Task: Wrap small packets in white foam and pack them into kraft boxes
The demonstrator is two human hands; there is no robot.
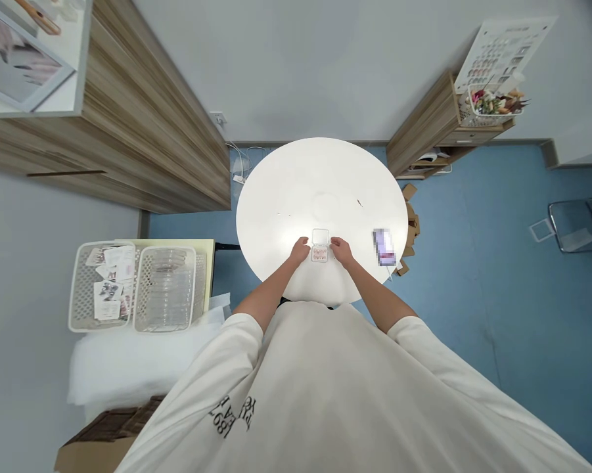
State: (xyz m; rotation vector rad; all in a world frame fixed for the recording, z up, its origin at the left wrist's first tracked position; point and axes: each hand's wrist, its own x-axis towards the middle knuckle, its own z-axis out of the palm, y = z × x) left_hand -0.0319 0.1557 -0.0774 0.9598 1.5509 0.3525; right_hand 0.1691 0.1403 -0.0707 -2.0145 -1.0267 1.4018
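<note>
The left hand (300, 249) and right hand (341, 250) have their fingers curled inward, tips at either side of a clear case (320, 245); whether they pinch its edges or only sit just beside them, I cannot tell at this size. The case lies open between the hands, its long axis running straight away from the body, square to the line joining the two sets of fingertips, so neither hand is plainly nearer. Its fold falls about level with the fingertips: the bare half lies beyond, the half with pink pieces (320, 253) on the body side. Around it spreads the round white table (320, 167), with a blurred lilac item (384, 247) well apart to the right
</note>
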